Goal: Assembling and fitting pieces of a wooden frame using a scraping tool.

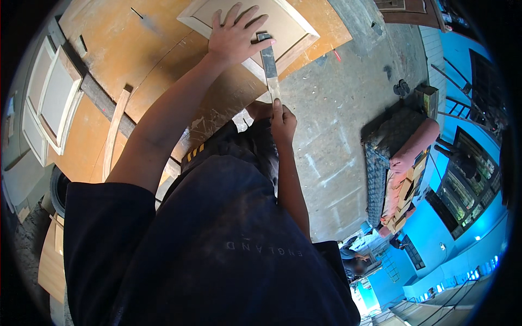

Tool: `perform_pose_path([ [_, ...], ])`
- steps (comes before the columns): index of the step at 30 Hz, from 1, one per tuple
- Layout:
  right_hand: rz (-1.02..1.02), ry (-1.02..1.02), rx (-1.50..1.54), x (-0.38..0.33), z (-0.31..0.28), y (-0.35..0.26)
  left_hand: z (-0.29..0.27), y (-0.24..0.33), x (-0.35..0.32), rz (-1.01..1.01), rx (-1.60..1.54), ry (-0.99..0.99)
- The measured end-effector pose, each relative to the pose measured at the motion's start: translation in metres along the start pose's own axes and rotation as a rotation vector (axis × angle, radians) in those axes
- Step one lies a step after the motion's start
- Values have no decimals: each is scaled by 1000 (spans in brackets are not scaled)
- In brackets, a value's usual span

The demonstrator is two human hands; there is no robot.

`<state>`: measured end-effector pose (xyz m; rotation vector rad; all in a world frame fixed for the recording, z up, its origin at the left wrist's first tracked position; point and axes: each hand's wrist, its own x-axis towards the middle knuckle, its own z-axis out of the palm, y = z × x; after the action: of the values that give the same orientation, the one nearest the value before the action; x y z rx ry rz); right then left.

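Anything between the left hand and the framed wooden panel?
Only at the thumb: the dark end of the flat tool, gripped by the right hand, passes beneath it. Otherwise nothing visible; the left hand is spread over the framed wooden panel.

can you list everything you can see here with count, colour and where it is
flat framed wooden panel: one, pale tan, top centre under the left hand
long flat bar: one, dark grey and pale, right hand gripping its lower end
broad wooden work surface: one, orange-brown, under the panel
narrow wooden strip: one, pale, left
leaning framed panels: two, whitish, far left
padded upholstered furniture: count unclear, pink and blue-grey, right
concrete floor: one, grey, centre right
painted wall: count unclear, blue, right
background person: one, dark clothing, lower right
left hand: one, spread, top centre
right hand: one, closed, centre
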<state>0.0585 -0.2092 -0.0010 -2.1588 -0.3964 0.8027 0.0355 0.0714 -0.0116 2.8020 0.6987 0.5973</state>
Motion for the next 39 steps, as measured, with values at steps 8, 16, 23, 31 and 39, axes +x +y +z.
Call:
perform_pose_path([
  [8,4,61,122,-25,-4,-5,0,0,0,115,19,206],
  [16,37,-11,55,-1,2,0,1,3,2,15,-49,76],
  [23,86,51,167,-28,0,-3,3,-3,0,138,23,265],
  [31,37,-3,83,-6,2,-4,-17,9,6,36,-20,43],
  [39,63,25,50,-24,0,-6,2,0,0,109,7,265],
])
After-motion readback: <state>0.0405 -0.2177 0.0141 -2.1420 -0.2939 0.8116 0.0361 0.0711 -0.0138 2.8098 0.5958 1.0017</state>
